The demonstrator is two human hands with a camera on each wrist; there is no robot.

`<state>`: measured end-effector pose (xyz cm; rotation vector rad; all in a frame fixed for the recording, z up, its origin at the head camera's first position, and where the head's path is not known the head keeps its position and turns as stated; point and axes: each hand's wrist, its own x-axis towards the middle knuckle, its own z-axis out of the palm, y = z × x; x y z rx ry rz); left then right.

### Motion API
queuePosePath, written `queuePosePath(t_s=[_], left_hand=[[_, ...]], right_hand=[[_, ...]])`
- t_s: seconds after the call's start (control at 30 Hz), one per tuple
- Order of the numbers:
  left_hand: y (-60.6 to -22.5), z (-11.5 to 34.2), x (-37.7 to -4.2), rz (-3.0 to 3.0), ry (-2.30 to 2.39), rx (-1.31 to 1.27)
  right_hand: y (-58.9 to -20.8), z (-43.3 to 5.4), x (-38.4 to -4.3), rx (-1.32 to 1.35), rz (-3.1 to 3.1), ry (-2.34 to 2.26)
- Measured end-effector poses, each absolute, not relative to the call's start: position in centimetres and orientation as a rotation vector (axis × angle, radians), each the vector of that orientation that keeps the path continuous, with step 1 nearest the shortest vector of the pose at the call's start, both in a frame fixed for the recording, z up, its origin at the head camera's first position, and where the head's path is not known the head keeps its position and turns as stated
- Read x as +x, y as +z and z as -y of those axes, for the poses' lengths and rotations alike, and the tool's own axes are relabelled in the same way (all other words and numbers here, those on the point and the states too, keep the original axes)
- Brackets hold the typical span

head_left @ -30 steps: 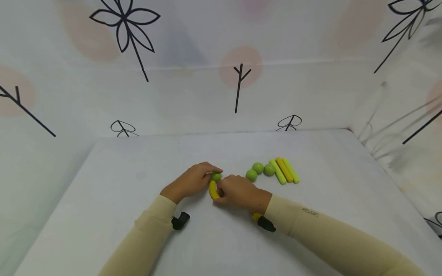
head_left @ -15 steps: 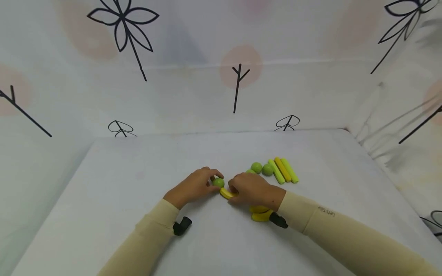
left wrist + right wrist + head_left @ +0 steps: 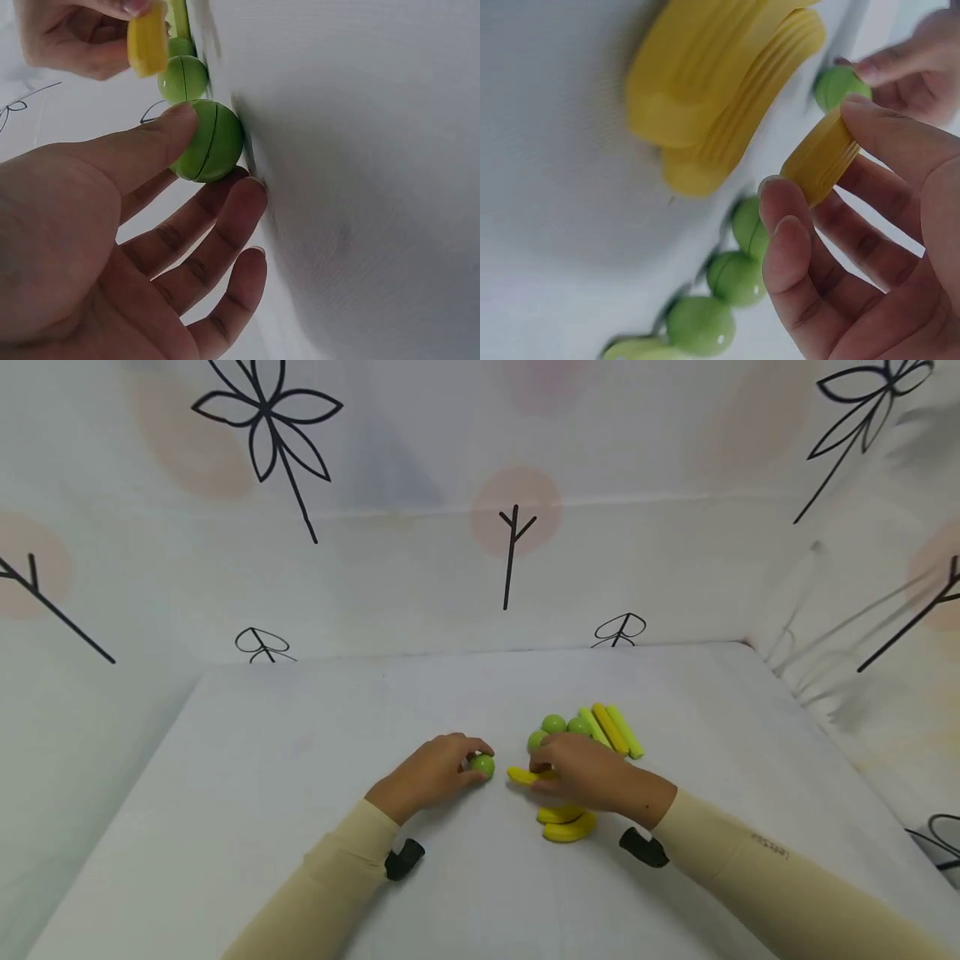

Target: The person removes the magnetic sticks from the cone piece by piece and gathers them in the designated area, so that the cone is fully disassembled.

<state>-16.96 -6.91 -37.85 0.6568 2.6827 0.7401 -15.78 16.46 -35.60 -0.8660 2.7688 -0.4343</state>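
Note:
My left hand point(image 3: 431, 777) pinches a green ball point(image 3: 483, 767) between thumb and fingers, low at the white table. A seam runs around this ball point(image 3: 217, 142) in the left wrist view. To its right, my right hand point(image 3: 592, 777) holds a small yellow toy banana point(image 3: 522, 776); the right wrist view shows thumb and fingertips gripping the banana point(image 3: 817, 161), apart from the left hand's ball point(image 3: 844, 90). Two more toy bananas lie side by side below the right hand, the upper banana point(image 3: 558, 814) touching the lower banana point(image 3: 570, 830).
Three more green balls point(image 3: 553, 723) form a cluster just beyond the right hand. Beside them lie two light-green sticks point(image 3: 626, 732) with a yellow stick point(image 3: 611, 728) between, partly covered by that hand. A patterned cloth wall point(image 3: 360, 585) rises behind the table.
My right hand has moved right with the banana, away from the green ball. My left hand has brought its ball slightly right and nearer. The two lying bananas have come into full view.

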Motion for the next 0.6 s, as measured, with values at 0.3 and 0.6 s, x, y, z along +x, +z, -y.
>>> queuePosePath(t_s=[0.3,0.6], left_hand=[[-37.6,6.6,-16.5,-2.749,0.661,0.609],[-37.6,5.4,-17.2,-2.772,0.611,0.655]], right_hand=[[-36.7,-18.9,-14.7,-0.771,-2.826,-0.671],[-37.8,-19.7,-14.6,-0.783,-2.698,-0.692]])
